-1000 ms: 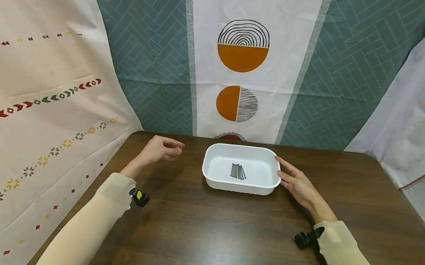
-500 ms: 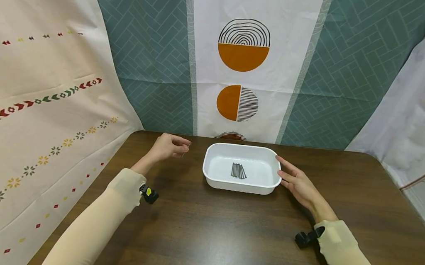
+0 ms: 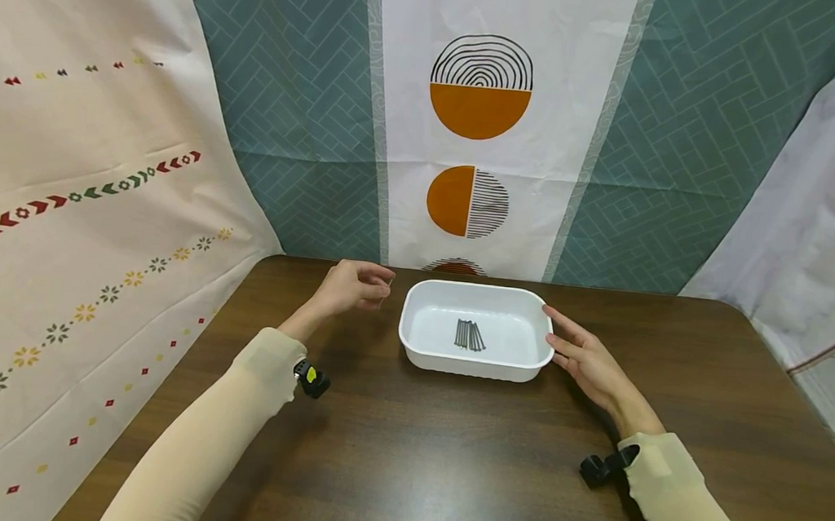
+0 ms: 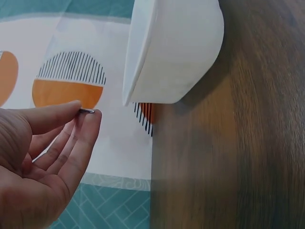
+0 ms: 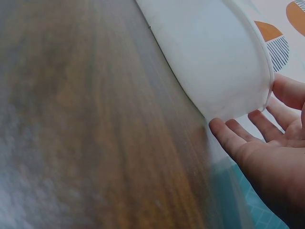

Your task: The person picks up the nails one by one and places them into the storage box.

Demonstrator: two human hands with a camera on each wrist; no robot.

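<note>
A white plastic tray (image 3: 475,369) stands at the middle back of the dark wooden table (image 3: 445,467), with several thin grey nails (image 3: 468,336) lying together on its floor. My left hand (image 3: 379,286) hovers just left of the tray's left end. Its thumb and forefinger pinch one thin nail (image 4: 86,110), seen plainly in the left wrist view beside the tray (image 4: 176,52). My right hand (image 3: 576,347) lies with straight fingers against the tray's right end. The right wrist view shows that hand (image 5: 267,148) with its fingertips at the tray wall (image 5: 214,62).
Patterned cloth hangs close behind the table and along its left and right sides. Bare wood lies in front of the tray, between my two sleeved forearms. A small black camera is strapped to each wrist (image 3: 312,379) (image 3: 602,467).
My left hand has moved right and slightly farther back, closing in on the tray's left end with the nail pinched. My right hand and the tray have stayed put.
</note>
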